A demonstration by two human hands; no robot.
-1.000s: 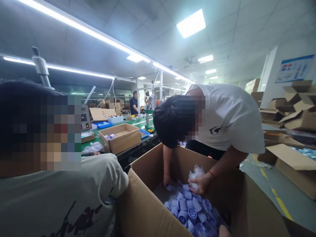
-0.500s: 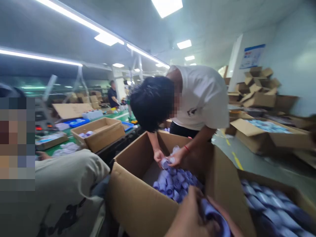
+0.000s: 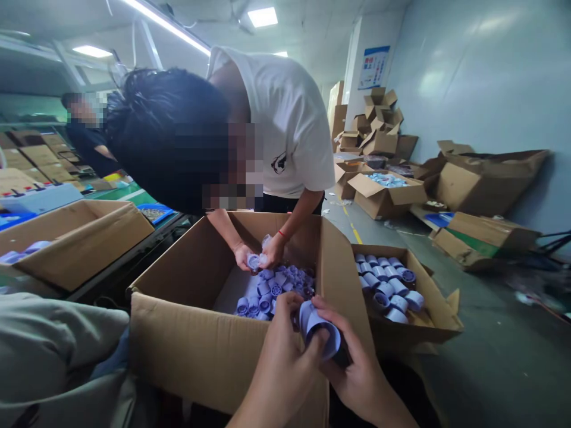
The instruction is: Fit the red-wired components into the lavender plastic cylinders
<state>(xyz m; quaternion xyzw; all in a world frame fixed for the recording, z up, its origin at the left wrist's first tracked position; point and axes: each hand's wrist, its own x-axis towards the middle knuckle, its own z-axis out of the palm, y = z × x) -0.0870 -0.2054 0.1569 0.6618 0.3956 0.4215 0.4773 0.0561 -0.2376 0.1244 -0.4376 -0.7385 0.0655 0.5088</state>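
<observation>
Both my hands hold one purple plastic cap (image 3: 319, 326) over the near edge of a big cardboard box (image 3: 187, 333). My left hand (image 3: 281, 365) curls round its left side, thumb on the rim. My right hand (image 3: 357, 371) grips it from the right and below. A heap of purple caps (image 3: 272, 288) lies inside the box. A person in a white T-shirt (image 3: 285, 119) bends over the far side, both hands (image 3: 259, 254) down in the box holding a cap.
To the right, on the grey floor, stands a smaller box of purple caps (image 3: 392, 285). More open cartons (image 3: 383, 193) are piled along the wall. At left sits another cardboard box (image 3: 75, 238) on a green bench. A grey sleeve (image 3: 49, 351) of a nearby person fills the lower left.
The view has swung right and down. My hands have come up into sight with a purple cap held between them. The person opposite now holds a cap in both hands.
</observation>
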